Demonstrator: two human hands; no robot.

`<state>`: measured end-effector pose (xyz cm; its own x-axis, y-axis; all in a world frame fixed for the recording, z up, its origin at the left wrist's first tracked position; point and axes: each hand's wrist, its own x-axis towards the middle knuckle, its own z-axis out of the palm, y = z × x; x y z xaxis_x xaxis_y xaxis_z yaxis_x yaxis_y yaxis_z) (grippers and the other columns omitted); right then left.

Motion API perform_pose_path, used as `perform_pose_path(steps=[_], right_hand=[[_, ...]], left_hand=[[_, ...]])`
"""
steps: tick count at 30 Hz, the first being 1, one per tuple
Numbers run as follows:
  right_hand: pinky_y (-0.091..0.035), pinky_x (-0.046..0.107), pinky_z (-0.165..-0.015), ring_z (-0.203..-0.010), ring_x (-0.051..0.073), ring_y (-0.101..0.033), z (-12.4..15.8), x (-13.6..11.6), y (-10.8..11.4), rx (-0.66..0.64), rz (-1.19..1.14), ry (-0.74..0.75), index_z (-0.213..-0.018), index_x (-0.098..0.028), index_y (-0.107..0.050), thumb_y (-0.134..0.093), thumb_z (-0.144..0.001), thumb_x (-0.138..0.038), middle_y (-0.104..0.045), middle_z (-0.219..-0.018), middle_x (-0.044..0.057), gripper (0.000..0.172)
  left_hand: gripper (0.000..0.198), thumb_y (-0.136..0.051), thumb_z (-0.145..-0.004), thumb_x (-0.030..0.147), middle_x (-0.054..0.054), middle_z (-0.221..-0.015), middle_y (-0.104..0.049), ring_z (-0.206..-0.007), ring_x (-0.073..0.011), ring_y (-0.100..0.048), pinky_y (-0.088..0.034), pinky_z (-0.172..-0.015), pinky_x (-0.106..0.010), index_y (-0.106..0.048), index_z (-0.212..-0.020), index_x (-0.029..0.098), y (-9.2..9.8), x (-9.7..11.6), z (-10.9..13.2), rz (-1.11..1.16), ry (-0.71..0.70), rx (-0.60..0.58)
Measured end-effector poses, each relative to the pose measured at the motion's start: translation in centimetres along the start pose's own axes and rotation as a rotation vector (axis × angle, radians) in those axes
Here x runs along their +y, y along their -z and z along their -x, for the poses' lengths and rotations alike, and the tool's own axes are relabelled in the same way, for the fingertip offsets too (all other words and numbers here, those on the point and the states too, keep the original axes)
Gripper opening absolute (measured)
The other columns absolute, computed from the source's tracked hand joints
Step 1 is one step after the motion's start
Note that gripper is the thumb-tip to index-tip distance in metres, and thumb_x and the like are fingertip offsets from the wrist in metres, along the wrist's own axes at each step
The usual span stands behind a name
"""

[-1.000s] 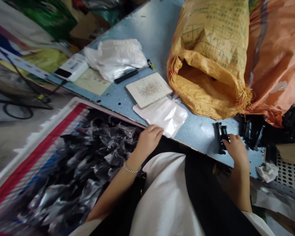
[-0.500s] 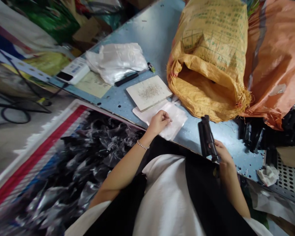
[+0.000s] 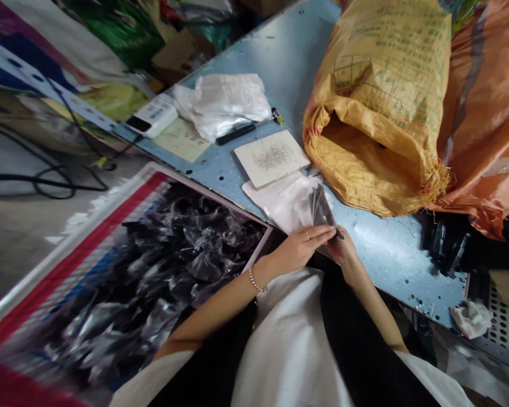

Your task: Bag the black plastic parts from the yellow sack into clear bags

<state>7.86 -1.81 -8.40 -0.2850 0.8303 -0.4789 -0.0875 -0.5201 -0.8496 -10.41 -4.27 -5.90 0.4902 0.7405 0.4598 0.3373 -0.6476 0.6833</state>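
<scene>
My left hand (image 3: 294,249) and my right hand (image 3: 341,246) meet at the table's front edge. Between them is a clear plastic bag (image 3: 320,206) with dark black parts showing through it. The left fingers lie together over the bag's near end. My right hand grips the black part's near end (image 3: 338,233), mostly covered by the fingers. Just beyond, a stack of flat clear bags (image 3: 275,198) lies under a pale square board (image 3: 271,158) with small specks on it.
A yellow woven sack (image 3: 373,152) gapes toward me beside an orange sack (image 3: 479,130). More black parts (image 3: 445,243) lie at the right. A crate (image 3: 123,220) of bagged black pieces stands at the left. A plastic bundle (image 3: 229,102), black-handled tool (image 3: 237,134) and white device (image 3: 152,116) sit farther back.
My right hand has brought the black parts leftward to my left hand, and they now sit in a clear bag. The left hand has moved right and nearer. The view has shifted slightly.
</scene>
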Motion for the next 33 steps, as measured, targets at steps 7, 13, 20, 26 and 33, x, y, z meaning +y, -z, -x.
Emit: perform_pose_path(steps=[7,13,20,26,33], right_hand=[[-0.051,0.039,-0.092,-0.095,0.023,-0.065,3.6,-1.5,-0.9,0.057,0.395,0.301,-0.105,-0.022,-0.071,-0.067,-0.079,-0.035,-0.074,-0.102,0.003,0.029],[-0.056,0.037,-0.082,-0.084,0.018,-0.068,4.7,-1.5,-0.2,-0.12,0.262,0.081,-0.116,-0.024,-0.069,-0.072,-0.082,-0.042,-0.074,-0.103,0.005,0.038],[-0.057,0.035,-0.075,-0.076,0.017,-0.066,4.1,-0.7,0.0,0.006,0.219,0.08,-0.103,-0.022,-0.071,-0.071,-0.08,-0.047,-0.073,-0.09,0.004,0.034],[-0.056,0.034,-0.071,-0.071,0.016,-0.065,4.2,0.0,0.8,0.093,0.162,0.098,-0.097,-0.022,-0.071,-0.072,-0.076,-0.046,-0.073,-0.083,0.002,0.032],[-0.057,0.032,-0.068,-0.072,0.016,-0.065,4.4,0.7,4.4,0.229,0.154,0.203,-0.1,-0.023,-0.07,-0.066,-0.08,-0.046,-0.073,-0.084,0.003,0.031]], left_hand=[[0.044,-0.048,-0.097,0.017,-0.014,-0.132,-0.06,-0.127,-0.0212,-0.056,-0.049,-0.112,-0.038,-0.046,-0.141,0.016,0.5,4.8,1.3,-0.145,0.062,-0.076],[0.037,-0.048,-0.096,0.018,-0.012,-0.127,-0.064,-0.116,-0.0217,-0.064,-0.053,-0.104,-0.036,-0.058,-0.131,0.018,6.3,3.7,7.8,-0.317,0.488,-0.111],[0.028,-0.054,-0.081,0.013,-0.026,-0.122,-0.066,-0.1,-0.0344,-0.072,-0.055,-0.09,-0.046,-0.07,-0.103,0.008,8.7,-6.6,15.9,-0.526,1.308,-0.458],[0.034,-0.048,-0.093,0.031,-0.01,-0.129,-0.068,-0.117,-0.0256,-0.065,-0.05,-0.102,-0.038,-0.065,-0.121,0.022,5.2,-4.4,11.8,-0.329,0.947,-0.401],[0.029,-0.05,-0.095,0.035,-0.007,-0.104,-0.074,-0.089,-0.0183,-0.07,-0.057,-0.086,-0.032,-0.069,-0.112,0.021,2.2,-0.4,1.4,0.078,0.47,-0.082]])
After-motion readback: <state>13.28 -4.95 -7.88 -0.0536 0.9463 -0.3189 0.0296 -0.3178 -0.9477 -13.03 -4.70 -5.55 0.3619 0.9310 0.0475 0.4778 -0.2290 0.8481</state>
